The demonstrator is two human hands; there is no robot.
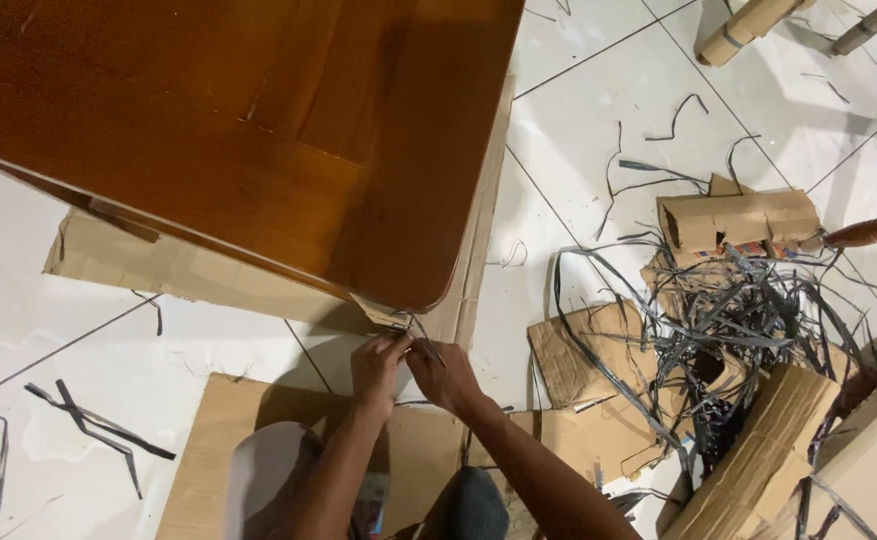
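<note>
Both hands meet just under the rounded corner of the wooden counter (248, 130). The left hand (376, 368) has its grip pressed together on a thin dark strap (428, 345), and the right hand (443, 375) pinches the same strap just beside it, the fingertips of the two hands almost touching. The strap runs up from the fingers to a scrap of torn cardboard wrapping (383, 315) that clings to the counter's corner edge. Beneath the forearms lies a flat cardboard sheet (208, 440) on the white tiled floor (578, 110), and a longer cardboard piece (138, 265) sticks out from under the counter to the left. To the right of the hands, well apart, sits a tangled heap of dark plastic straps (748, 320) mixed with folded cardboard pieces (738, 220) and a corrugated block (758, 460). Loose strap offcuts (98, 430) lie scattered on the tiles at the left, and pale wooden legs (748, 25) show at the upper right.
</note>
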